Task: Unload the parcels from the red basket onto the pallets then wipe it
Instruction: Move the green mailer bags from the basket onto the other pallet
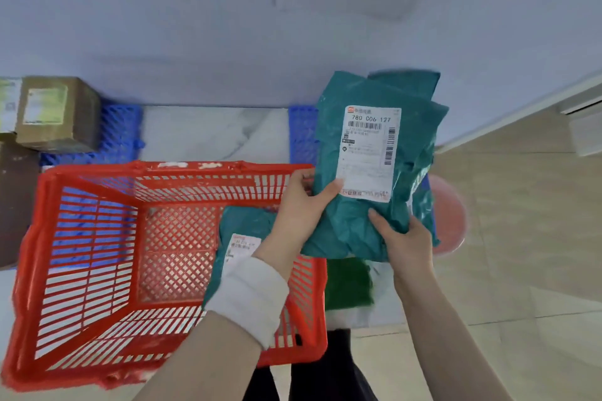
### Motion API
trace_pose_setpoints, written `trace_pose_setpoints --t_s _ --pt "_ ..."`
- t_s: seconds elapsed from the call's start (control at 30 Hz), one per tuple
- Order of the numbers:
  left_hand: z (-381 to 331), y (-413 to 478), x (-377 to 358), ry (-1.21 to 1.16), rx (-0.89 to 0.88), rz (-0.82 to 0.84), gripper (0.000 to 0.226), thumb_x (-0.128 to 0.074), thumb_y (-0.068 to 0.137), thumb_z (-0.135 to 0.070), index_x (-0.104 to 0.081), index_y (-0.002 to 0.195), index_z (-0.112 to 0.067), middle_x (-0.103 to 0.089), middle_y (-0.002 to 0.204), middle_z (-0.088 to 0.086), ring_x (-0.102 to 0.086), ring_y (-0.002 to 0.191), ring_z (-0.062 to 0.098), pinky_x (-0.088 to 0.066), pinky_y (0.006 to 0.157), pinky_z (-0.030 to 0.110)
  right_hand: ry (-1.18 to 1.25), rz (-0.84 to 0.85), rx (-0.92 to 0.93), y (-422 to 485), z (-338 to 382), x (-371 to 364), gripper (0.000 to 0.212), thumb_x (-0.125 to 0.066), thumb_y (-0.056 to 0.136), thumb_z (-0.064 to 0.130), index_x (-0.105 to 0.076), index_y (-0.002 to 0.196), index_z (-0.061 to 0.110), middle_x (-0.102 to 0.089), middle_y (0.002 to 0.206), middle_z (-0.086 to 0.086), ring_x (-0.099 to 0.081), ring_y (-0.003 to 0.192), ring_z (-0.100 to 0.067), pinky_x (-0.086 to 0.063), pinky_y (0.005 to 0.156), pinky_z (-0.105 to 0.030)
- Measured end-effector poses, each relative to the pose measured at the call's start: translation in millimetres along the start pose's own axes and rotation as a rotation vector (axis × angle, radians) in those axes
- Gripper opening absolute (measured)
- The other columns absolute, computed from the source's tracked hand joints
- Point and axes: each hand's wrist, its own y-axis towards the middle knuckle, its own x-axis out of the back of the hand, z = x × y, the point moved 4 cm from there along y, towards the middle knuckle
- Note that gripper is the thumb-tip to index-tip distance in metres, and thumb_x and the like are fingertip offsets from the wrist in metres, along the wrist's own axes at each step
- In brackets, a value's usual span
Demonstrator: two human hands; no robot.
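Nearest the camera, a white wristband point(250, 296) circles the left forearm, which crosses above the near right corner of the red basket point(29, 270); the basket's bottom left corner is cut off by the frame edge. Below the left hand point(299, 205), a second teal parcel point(241, 225) lies on the basket floor against its right wall, half hidden by that wrist, with only part of its label showing. Under the right hand point(407, 244), a dark green thing point(348, 283) lies beside the basket, too blurred to name. Both hands hold one teal parcel point(413, 146) above the basket's far right corner: the left thumb presses the lower left corner of its white label point(369, 153), the right thumb lies on the front near the bottom edge, and the fingers of both are curled behind it, mostly out of sight. Right of the fingers, a pink round object point(446, 215) is partly covered by the parcel. Beyond the fingers, a blue pallet point(303, 133) is largely hidden; far left of them, another blue pallet point(120, 127) carries a cardboard box point(55, 114), its label unreadable.
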Motion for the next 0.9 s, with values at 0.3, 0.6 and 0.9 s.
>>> trace_pose_setpoints --t_s 0.3,0.6,0.9 --pt "-1 137 -69 0.243 -0.003 -0.22 0.042 -0.068 0.081 -0.019 -0.05 0.116 -0.004 -0.059 0.11 0.004 -0.059 0.1 0.02 -0.046 0.095 0.036 -0.41 -0.017 0.247 161 45 -3 0.037 -0.066 0.083 0.03 -0.056 0.112 0.009 -0.062 0.098 -0.003 -0.056 0.093 -0.021 -0.037 0.076 -0.024" --pt "29 223 -40 0.332 0.325 -0.117 0.012 -0.06 0.085 -0.003 -0.054 0.079 -0.012 -0.057 0.081 0.006 -0.054 0.082 0.023 -0.047 0.062 0.029 -0.681 0.219 0.151 226 -17 -71 0.051 -0.06 0.088 0.03 -0.041 0.124 0.0 -0.057 0.121 -0.02 -0.054 0.112 -0.034 -0.044 0.087 -0.033" --pt "39 252 -24 0.46 0.534 0.07 0.04 -0.058 0.088 -0.009 -0.048 0.125 0.002 -0.053 0.124 0.02 -0.053 0.097 0.03 -0.051 0.083 0.047 -0.703 0.213 0.136 243 -23 -91 0.052 -0.058 0.088 0.033 -0.043 0.125 0.0 -0.053 0.126 -0.018 -0.051 0.116 -0.031 -0.041 0.092 -0.031"
